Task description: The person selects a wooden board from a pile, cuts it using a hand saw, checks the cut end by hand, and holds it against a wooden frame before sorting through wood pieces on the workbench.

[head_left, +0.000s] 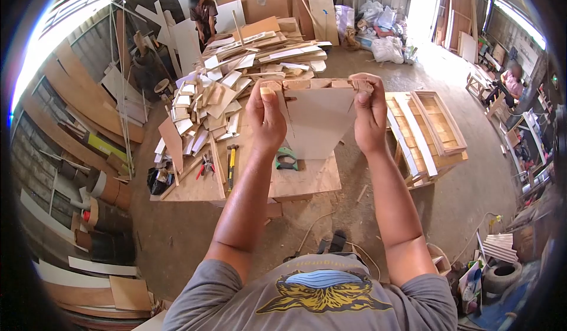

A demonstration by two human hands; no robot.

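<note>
A pale wooden panel [319, 121] with a rough, blocky top edge is held up in front of my chest. My left hand [266, 115] grips its left top corner, thumb pressed on the near side. At the opposite corner, my right hand [370, 115] is closed around the edge the same way. Below the panel is the workbench [313, 180], where a green tool handle [287, 160] shows; the rest of that tool cannot be made out. A yellow-and-black hammer [231, 165] and red-handled pliers [204, 167] lie to its left.
A heap of wood offcuts [221, 98] covers the bench's far side. To the right stands a slatted wooden frame piece [434, 124]. One person [204, 18] is behind the heap, another [511, 86] sits far right. A cord [313, 227] runs across the floor.
</note>
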